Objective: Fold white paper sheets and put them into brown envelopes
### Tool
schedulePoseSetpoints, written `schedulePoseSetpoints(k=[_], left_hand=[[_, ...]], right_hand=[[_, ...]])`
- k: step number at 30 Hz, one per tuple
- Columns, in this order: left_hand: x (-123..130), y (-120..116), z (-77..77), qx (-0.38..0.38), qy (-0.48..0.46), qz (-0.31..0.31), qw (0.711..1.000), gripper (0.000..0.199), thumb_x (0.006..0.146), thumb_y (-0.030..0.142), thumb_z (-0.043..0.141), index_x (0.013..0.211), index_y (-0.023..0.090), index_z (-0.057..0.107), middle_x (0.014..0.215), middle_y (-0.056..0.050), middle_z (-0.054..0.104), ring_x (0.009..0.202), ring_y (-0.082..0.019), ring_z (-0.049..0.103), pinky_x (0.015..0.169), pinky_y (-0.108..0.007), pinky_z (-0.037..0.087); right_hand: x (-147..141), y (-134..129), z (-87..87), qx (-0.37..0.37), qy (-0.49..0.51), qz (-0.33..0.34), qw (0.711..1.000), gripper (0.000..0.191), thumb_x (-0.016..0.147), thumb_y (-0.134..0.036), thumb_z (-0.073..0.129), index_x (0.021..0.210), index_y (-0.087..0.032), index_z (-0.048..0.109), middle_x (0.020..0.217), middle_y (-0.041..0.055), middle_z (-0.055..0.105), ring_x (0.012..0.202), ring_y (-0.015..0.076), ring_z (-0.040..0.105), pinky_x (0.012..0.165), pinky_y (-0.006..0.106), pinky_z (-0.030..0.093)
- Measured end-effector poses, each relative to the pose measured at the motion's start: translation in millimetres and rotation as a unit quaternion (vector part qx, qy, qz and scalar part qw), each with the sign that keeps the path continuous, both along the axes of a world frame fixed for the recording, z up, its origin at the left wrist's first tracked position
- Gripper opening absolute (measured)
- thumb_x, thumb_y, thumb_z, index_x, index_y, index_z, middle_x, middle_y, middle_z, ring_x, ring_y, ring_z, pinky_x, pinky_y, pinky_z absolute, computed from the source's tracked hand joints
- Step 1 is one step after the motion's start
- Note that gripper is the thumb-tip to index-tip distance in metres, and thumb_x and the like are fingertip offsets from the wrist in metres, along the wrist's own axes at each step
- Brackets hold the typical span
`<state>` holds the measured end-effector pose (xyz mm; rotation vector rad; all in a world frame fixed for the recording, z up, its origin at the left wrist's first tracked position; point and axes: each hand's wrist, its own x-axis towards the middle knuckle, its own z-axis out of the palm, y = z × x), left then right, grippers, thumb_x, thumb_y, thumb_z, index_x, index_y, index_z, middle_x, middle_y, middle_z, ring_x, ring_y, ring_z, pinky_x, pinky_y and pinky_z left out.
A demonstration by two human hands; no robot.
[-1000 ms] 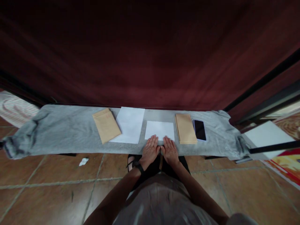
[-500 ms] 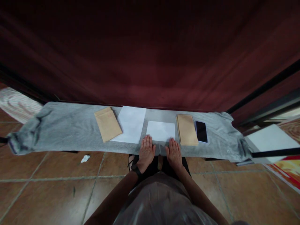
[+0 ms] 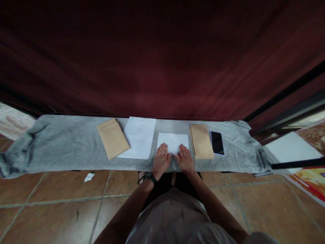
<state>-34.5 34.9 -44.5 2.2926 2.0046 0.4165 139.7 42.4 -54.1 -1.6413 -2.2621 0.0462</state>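
A white sheet of paper [image 3: 173, 138], smaller than the one beside it, lies in front of me with its near edge partly hidden by my hands. My left hand [image 3: 161, 157] rests flat on its near left part, fingers stretched forward. On the near right part lies my right hand [image 3: 185, 158], also flat, thumb toward the left one. Left of these is a larger white sheet [image 3: 141, 137], its left side covered by a brown paper envelope [image 3: 113, 138]. Right of my right hand sits a stack of brown paper envelopes [image 3: 202, 141].
A grey cloth [image 3: 68, 142] covers the narrow surface. A phone [image 3: 217, 143] lies right of the brown stack. Dark red fabric [image 3: 162, 78] rises behind. A white panel [image 3: 291, 149] stands at the right. A crumpled scrap [image 3: 89, 177] is on the tiled floor [image 3: 63, 217].
Both hands have slid forward from the near edge farther onto the small white sheet and come closer together. The view has shifted slightly.
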Motion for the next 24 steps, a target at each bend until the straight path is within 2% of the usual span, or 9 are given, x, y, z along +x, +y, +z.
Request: schedulePoseSetpoints(k=[4,7,9,12,16,19,24], left_hand=[[-10,-5,1.2,0.0,-0.011,0.04,0.999,0.061,0.101,0.029,0.033,0.157,0.005,0.027,0.162,-0.019,0.031,0.153,-0.028,0.025,0.124,-0.051,0.029],[-9,-1,2.2,0.024,-0.022,0.064,0.997,0.062,0.101,0.029,0.032,0.157,0.003,0.025,0.161,-0.022,0.033,0.153,-0.03,0.025,0.123,-0.055,0.027],[-3,9,3.3,0.034,-0.024,0.051,0.998,0.061,0.102,0.029,0.032,0.157,0.004,0.026,0.161,-0.021,0.035,0.153,-0.03,0.024,0.124,-0.055,0.026],[11,35,5.2,0.024,-0.027,0.0,0.999,0.059,0.102,0.028,0.029,0.157,0.007,0.029,0.161,-0.017,0.035,0.154,-0.026,0.024,0.125,-0.052,0.025],[17,68,4.9,-0.014,-0.018,-0.046,0.999,0.057,0.1,0.02,0.025,0.156,0.007,0.032,0.16,-0.016,0.038,0.152,-0.025,0.028,0.124,-0.051,0.025],[7,81,2.3,-0.019,-0.011,-0.036,0.999,0.057,0.101,0.024,0.027,0.154,0.005,0.035,0.16,-0.018,0.037,0.152,-0.026,0.029,0.124,-0.049,0.027],[-12,78,1.5,-0.007,-0.009,0.018,1.0,0.059,0.102,0.032,0.03,0.155,0.006,0.033,0.161,-0.017,0.035,0.152,-0.026,0.027,0.124,-0.049,0.027]], right_hand=[[4,-7,-5.2,0.016,-0.008,-0.045,0.999,0.059,0.106,-0.037,0.034,0.155,-0.004,0.035,0.158,0.0211,0.04,0.147,0.0295,0.037,0.118,0.048,0.032],[1,-4,-3.0,0.012,-0.007,-0.065,0.998,0.058,0.106,-0.035,0.034,0.154,-0.003,0.035,0.158,0.0223,0.039,0.147,0.031,0.037,0.118,0.05,0.032],[-4,6,2.0,0.001,-0.003,-0.044,0.999,0.058,0.105,-0.033,0.034,0.156,-0.005,0.034,0.159,0.0208,0.038,0.148,0.0309,0.036,0.118,0.051,0.031],[-16,33,12.5,-0.023,0.006,0.026,0.999,0.055,0.104,-0.028,0.034,0.156,-0.01,0.034,0.16,0.0175,0.038,0.149,0.028,0.033,0.12,0.052,0.029],[-27,70,20.8,-0.044,0.003,0.058,0.997,0.049,0.105,-0.024,0.031,0.15,-0.011,0.046,0.156,0.0154,0.044,0.149,0.0224,0.035,0.123,0.046,0.027],[-25,81,17.2,-0.044,-0.018,0.059,0.997,0.045,0.105,-0.025,0.036,0.145,-0.012,0.052,0.154,0.0154,0.048,0.147,0.0229,0.038,0.121,0.044,0.029],[-14,82,7.4,-0.02,-0.013,0.014,1.0,0.049,0.104,-0.029,0.037,0.149,-0.013,0.047,0.155,0.0148,0.046,0.145,0.026,0.042,0.118,0.047,0.032]])
